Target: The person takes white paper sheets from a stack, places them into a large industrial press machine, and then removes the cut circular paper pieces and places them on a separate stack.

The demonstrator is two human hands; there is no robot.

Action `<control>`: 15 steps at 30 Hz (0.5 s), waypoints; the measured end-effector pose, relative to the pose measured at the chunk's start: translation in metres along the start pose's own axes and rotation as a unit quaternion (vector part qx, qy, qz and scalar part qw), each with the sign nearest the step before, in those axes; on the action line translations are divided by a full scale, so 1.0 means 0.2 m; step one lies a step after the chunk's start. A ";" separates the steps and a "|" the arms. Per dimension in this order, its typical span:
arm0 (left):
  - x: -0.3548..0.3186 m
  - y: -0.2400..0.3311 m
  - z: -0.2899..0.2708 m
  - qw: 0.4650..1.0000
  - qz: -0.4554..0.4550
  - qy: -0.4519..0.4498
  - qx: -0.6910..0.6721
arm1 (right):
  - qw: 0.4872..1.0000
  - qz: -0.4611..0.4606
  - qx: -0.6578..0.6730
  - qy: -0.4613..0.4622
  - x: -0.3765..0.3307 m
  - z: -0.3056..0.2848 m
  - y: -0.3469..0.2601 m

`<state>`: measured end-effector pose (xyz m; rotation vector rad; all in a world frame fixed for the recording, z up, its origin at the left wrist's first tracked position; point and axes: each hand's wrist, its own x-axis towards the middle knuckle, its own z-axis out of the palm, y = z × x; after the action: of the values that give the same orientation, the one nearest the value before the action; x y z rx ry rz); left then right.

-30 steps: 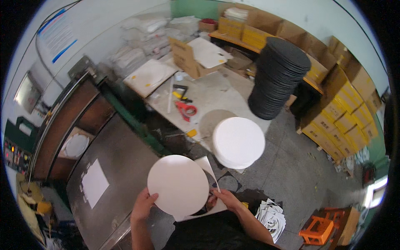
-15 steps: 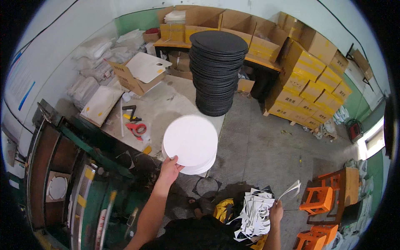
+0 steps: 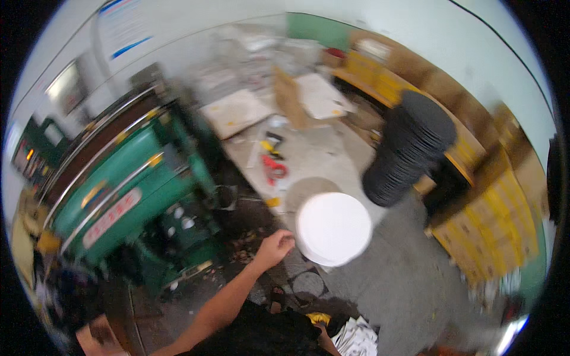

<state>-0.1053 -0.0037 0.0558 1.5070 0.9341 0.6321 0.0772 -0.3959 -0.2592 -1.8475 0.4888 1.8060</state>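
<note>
My left hand (image 3: 274,248) reaches forward with loosely curled fingers and holds nothing. Its fingertips are right at the left edge of a stack of white round discs (image 3: 333,228), which rests at the near corner of a grey worktable (image 3: 320,155). Only a sliver of my right hand (image 3: 321,334) shows at the bottom edge, next to a pile of white paper scraps (image 3: 358,338) on the floor; its fingers are hidden. The whole picture is motion-blurred.
A tall leaning stack of black discs (image 3: 412,148) stands right of the table. Yellow and brown cartons (image 3: 499,202) line the right wall. A green machine (image 3: 133,196) fills the left. Red scissors (image 3: 275,168) and white sheets (image 3: 236,111) lie on the table.
The view swung back left toward the green machine. My left hand, which held a white disc by its edge, has come off it; the disc now lies on the white stack.
</note>
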 end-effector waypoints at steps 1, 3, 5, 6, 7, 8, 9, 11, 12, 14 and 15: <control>-0.12 0.05 -0.10 0.998 -0.059 0.028 0.003 | 0.998 -0.031 -0.043 -0.035 0.03 0.08 -0.16; -0.43 -0.03 -0.34 0.990 -0.104 0.068 -0.061 | 0.979 -0.080 -0.123 -0.141 0.08 0.21 -0.44; -0.71 -0.09 -0.56 0.982 -0.096 0.151 -0.056 | 0.927 -0.054 -0.079 -0.362 0.27 0.17 -0.69; -0.93 -0.24 -0.67 0.964 -0.102 0.244 -0.035 | 0.949 -0.088 -0.200 -0.227 0.15 0.39 -0.79; -1.18 -0.35 -0.77 0.938 -0.110 0.327 -0.021 | 0.941 -0.107 -0.294 -0.132 0.07 0.54 -0.87; -1.44 -0.41 -0.85 0.898 -0.131 0.418 -0.033 | 0.917 -0.127 -0.362 -0.106 0.01 0.69 -0.94; -1.72 -0.46 -0.90 0.851 -0.152 0.501 -0.044 | 0.890 -0.137 -0.424 -0.097 -0.04 0.85 -0.97; -2.10 -0.51 -1.02 0.761 -0.145 0.628 -0.073 | 0.850 -0.189 -0.482 -0.097 -0.23 1.13 -1.01; -2.26 -0.52 -1.13 0.715 -0.127 0.682 -0.091 | 0.839 -0.212 -0.492 -0.098 -0.34 1.22 -1.00; -2.91 -0.59 -1.08 0.538 -0.162 0.827 -0.030 | 0.778 -0.226 -0.574 -0.119 -0.46 1.49 -0.89; -3.24 -0.48 -0.93 0.450 -0.184 0.874 0.026 | 0.739 -0.226 -0.619 -0.138 -0.44 1.60 -0.81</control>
<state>-0.6216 -0.4473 0.0697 -0.0137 2.6686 1.8494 -0.0936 -0.0867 -0.1513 -1.9846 -1.5246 2.0873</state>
